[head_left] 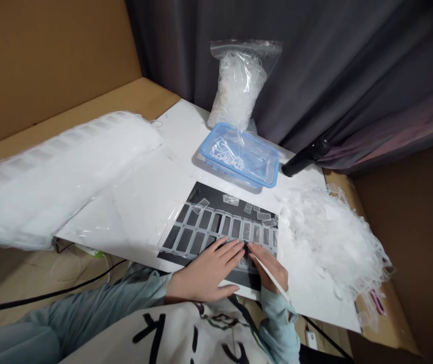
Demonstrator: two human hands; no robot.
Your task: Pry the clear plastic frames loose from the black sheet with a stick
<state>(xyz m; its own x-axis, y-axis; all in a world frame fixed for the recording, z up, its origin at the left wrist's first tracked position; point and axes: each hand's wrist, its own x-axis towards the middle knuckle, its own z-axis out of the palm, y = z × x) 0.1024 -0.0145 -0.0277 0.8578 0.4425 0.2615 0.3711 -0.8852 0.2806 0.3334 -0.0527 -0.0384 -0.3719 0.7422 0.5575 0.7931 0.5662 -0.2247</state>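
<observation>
On a black mat point(174, 257) lies a translucent plastic sheet point(180, 227) with rows of rectangular windows. My left hand point(212, 270) rests on its near part, palm down with the fingers stretched out. Right beside it, my right hand point(271, 268) grips a thin white stick-like tool point(273, 279), its tip hidden near the fingertips. Both hands' fingertips nearly meet over the lower row of windows. Several small clear rectangular pieces point(230, 200) are scattered along the mat's far side.
Behind the mat stands a blue basket point(271, 174) with white loops inside. A zip bag point(237, 91) of white pieces is at the back. A heap of clear plastic scraps point(338, 242) lies right, stacked wrapped sheets point(49, 177) left. A black tube point(303, 159) leans toward the curtain.
</observation>
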